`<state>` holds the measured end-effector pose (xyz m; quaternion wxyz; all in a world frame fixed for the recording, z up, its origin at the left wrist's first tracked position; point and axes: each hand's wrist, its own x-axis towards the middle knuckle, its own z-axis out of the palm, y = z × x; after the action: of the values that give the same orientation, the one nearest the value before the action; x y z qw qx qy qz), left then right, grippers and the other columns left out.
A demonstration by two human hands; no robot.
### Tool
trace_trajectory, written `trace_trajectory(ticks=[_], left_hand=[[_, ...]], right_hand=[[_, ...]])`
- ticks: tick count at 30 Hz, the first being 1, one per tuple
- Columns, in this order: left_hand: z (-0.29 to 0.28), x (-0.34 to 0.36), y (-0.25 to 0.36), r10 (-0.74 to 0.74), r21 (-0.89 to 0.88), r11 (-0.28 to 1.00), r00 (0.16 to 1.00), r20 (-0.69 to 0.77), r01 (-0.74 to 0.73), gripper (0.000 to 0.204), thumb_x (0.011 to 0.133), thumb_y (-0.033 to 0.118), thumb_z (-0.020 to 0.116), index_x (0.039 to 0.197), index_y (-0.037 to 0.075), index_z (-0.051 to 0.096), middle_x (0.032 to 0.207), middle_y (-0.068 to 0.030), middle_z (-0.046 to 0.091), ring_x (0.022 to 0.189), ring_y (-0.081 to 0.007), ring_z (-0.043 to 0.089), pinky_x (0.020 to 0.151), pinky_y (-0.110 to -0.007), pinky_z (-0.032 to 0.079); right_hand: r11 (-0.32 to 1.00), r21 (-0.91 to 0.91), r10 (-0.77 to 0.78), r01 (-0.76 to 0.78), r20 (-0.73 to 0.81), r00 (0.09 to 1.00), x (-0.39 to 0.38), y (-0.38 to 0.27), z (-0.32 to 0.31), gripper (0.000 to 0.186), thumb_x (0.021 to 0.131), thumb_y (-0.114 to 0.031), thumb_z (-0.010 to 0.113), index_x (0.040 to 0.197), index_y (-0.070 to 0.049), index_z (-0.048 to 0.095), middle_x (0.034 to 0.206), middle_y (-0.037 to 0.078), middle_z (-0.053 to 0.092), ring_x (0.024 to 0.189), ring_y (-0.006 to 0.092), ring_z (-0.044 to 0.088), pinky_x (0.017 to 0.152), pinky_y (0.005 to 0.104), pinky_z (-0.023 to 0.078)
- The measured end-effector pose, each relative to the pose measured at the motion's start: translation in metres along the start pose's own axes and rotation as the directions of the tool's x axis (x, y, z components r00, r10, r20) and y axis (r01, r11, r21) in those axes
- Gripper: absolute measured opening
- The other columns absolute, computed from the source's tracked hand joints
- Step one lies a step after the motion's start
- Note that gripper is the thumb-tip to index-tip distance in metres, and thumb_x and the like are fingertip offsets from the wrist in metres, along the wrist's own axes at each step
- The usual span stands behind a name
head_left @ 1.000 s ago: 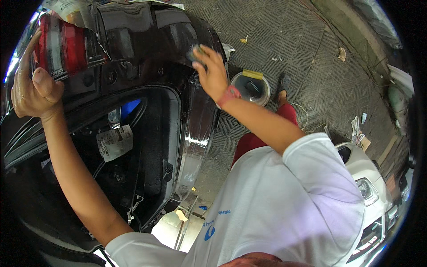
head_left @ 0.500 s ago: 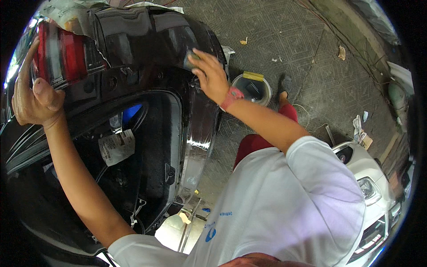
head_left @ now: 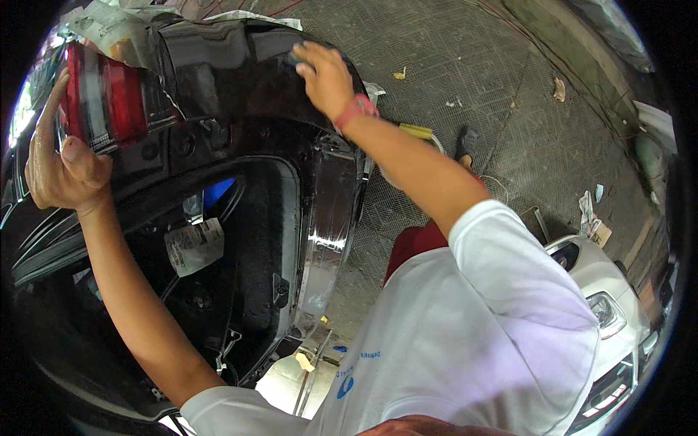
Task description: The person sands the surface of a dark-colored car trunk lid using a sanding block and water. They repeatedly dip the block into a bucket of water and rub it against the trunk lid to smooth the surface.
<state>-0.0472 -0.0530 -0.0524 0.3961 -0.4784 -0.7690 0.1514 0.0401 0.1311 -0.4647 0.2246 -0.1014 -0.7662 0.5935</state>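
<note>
My right hand (head_left: 326, 78) lies on the dark car body panel (head_left: 218, 80), its fingers bent over a small grey pad (head_left: 294, 58) pressed to the surface. Most of that pad is hidden under the fingers. At the far left, my left hand (head_left: 69, 163) rests against the car beside the red and clear tail light (head_left: 109, 98), with fingers stretched along its edge and thumb apart. It holds nothing. Crumpled masking paper (head_left: 116, 33) covers the body above the light. Below the panel is the car's open rear frame (head_left: 320, 232).
A bucket (head_left: 438, 142) with a yellow piece (head_left: 416, 131) on its rim stands on the patterned floor (head_left: 429, 58), partly behind my right forearm. A printed paper (head_left: 195, 247) hangs inside the opening. A white car (head_left: 607, 291) is at the right. Near the bucket is a dark shoe (head_left: 469, 142).
My right hand has slid the pad up and slightly left across the panel. My forearm now covers most of the bucket. My left hand remains beside the tail light.
</note>
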Motion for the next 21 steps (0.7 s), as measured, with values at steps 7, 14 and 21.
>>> trace_trajectory(ticks=[7, 14, 21], left_hand=[[-0.005, -0.007, 0.004, 0.000, -0.003, 1.000, 1.000, 0.005, 0.000, 0.067, 0.109, 0.050, 0.036, 0.118, 0.009, 0.088, 0.106, -0.0055, 0.088, 0.086, -0.0212, 0.083, 0.076, -0.033, 0.063], [-0.001, 0.000, 0.005, -0.005, -0.039, 0.999, 1.000, -0.019, 0.005, 0.073, 0.110, 0.058, 0.034, 0.117, 0.009, 0.088, 0.107, -0.0056, 0.088, 0.087, -0.0208, 0.083, 0.077, -0.032, 0.062], [-0.003, -0.005, 0.004, -0.013, -0.060, 0.998, 0.999, -0.040, 0.011, 0.072, 0.110, 0.058, 0.036, 0.116, 0.010, 0.089, 0.106, -0.0047, 0.088, 0.087, -0.0194, 0.082, 0.076, -0.031, 0.061]], right_hand=[[0.998, 0.012, 0.056, -0.056, 0.028, 0.998, -0.031, -0.026, -0.007, 0.039, 0.099, -0.018, 0.080, 0.137, -0.012, 0.080, 0.141, 0.017, 0.074, 0.129, 0.0400, 0.065, 0.115, 0.0484, 0.052], [0.964, -0.149, 0.221, -0.221, -0.018, 0.975, 0.057, -0.006, 0.020, 0.036, 0.095, -0.028, 0.083, 0.127, -0.010, 0.084, 0.132, 0.017, 0.078, 0.125, 0.0400, 0.068, 0.111, 0.0495, 0.054], [0.987, -0.109, 0.112, -0.117, -0.056, 0.992, 0.034, -0.020, 0.023, 0.040, 0.094, -0.033, 0.084, 0.126, -0.009, 0.084, 0.123, 0.017, 0.078, 0.120, 0.0408, 0.069, 0.107, 0.0507, 0.055]])
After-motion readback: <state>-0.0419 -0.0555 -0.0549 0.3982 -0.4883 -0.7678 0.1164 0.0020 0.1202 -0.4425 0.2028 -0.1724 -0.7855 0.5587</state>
